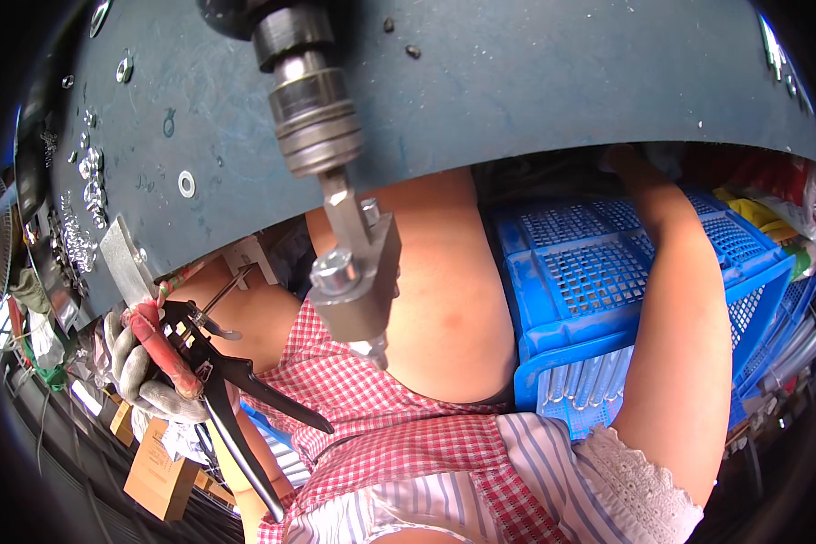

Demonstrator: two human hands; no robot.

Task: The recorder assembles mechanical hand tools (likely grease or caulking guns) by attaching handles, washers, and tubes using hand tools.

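Observation:
My left hand [136,367], in a grey glove, is closed round a red-wrapped handle [161,346] with a flat metal blade at its upper end, beside the bench's edge. Against it is a black-handled pliers-like tool [245,390], its two long handles spread apart; whether the hand grips this too is hidden. My right arm [684,299] reaches forward over a blue plastic crate [562,331]. Its hand [624,161] lies mostly in shadow under the bench edge, fingers hidden.
A metal spindle [315,118] carrying a bolted steel block [363,290] hangs before me. Washers [187,184], nuts [124,68] and shiny small parts lie on the dark bench [517,82]. Clear tubes [585,381] show in the crate. Cardboard boxes [160,471] stand at lower left.

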